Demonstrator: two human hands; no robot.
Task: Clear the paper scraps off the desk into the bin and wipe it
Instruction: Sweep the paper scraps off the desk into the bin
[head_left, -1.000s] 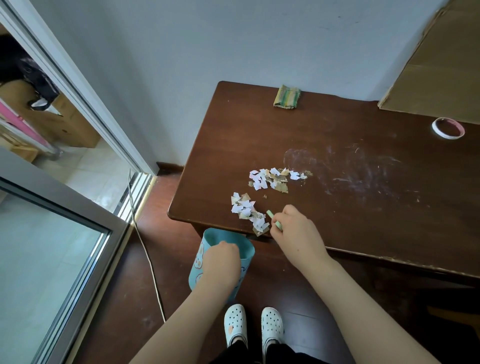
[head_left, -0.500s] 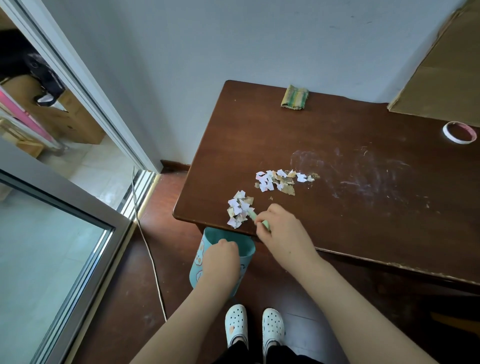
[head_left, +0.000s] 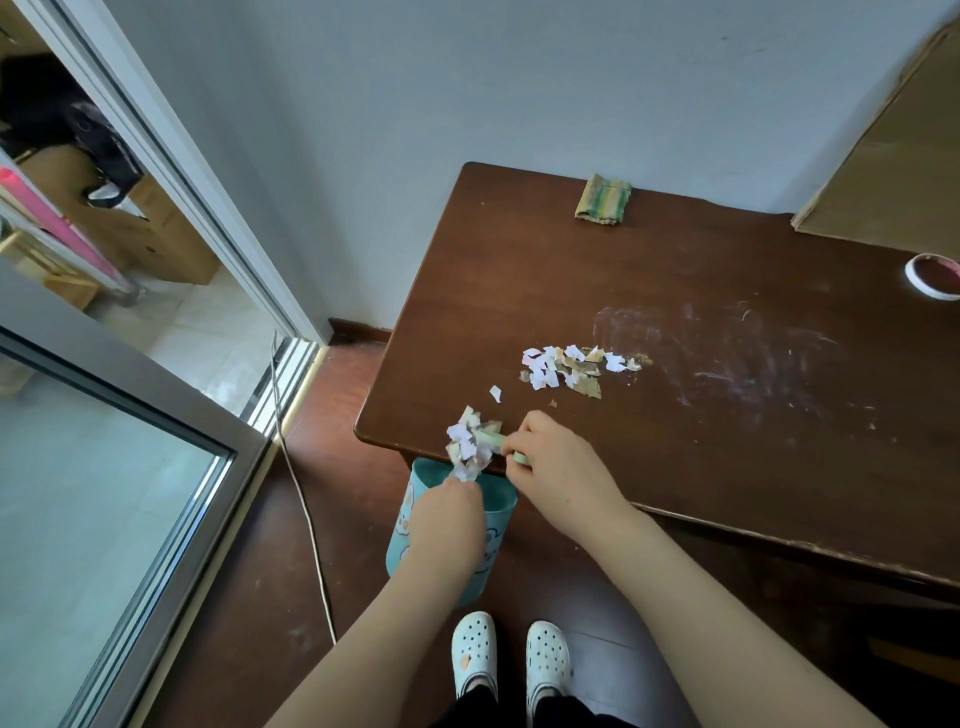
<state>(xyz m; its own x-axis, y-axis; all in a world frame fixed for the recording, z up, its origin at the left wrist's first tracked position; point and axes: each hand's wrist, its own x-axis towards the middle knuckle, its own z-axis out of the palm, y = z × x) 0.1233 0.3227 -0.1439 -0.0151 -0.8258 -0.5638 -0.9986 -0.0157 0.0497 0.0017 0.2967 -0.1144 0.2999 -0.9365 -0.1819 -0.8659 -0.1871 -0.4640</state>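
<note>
— While the count was taken, where did item one, the paper scraps, lie?

— In two lots on the brown desk (head_left: 701, 291). The near scraps (head_left: 470, 441) sat bunched at the front edge, some hanging over it, directly above the teal bin (head_left: 498, 512). The far scraps (head_left: 569, 366) lay further in, well apart from the edge, with one stray piece (head_left: 495, 393) between the two lots.

— And the hands?

— The right hand (head_left: 558, 465) rested on the desk edge, fingers curled round a pale green tool (head_left: 511, 451) whose end touched the near lot. The left hand (head_left: 447, 519) was closed over the bin's rim, holding it under the edge.

— Other entries?

— One folded striped cloth (head_left: 602, 200) at the back edge by the wall. One tape roll (head_left: 932, 275) at the right. One cardboard sheet (head_left: 893, 176) leaning in the far corner. White smears on the desk's middle. A cable (head_left: 301, 499) on the floor, and white clogs (head_left: 511, 657) below the bin.
</note>
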